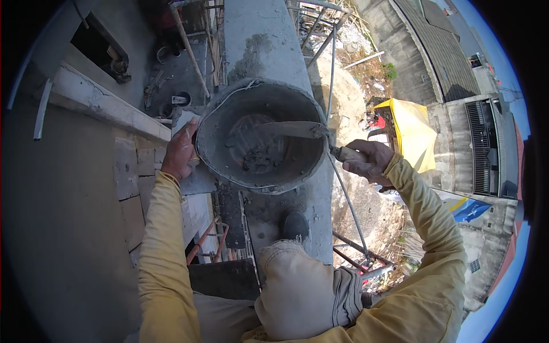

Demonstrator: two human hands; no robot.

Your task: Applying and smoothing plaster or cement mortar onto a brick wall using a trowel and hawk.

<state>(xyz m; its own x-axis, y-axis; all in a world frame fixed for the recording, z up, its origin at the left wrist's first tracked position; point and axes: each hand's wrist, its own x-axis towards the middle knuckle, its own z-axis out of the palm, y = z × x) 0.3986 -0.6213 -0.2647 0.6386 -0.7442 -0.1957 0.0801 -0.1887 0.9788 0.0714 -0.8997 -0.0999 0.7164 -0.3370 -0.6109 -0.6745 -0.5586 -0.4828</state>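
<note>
A large grey mortar-crusted bucket with a wire handle is below me, mouth up, with a little wet mortar at its bottom. My right hand is closed round the handle of a trowel. Its blade reaches over the bucket's right rim into the opening. At the bucket's left side my left hand is closed round a short pale handle on a flat grey plastering float. Part of the float is hidden by the hand and the bucket.
A concrete ledge runs ahead beneath the bucket; my boot is on it. Scaffold poles stand right, beside a drop to rubble and a yellow canopy. A plastered wall rises left, with smaller buckets below.
</note>
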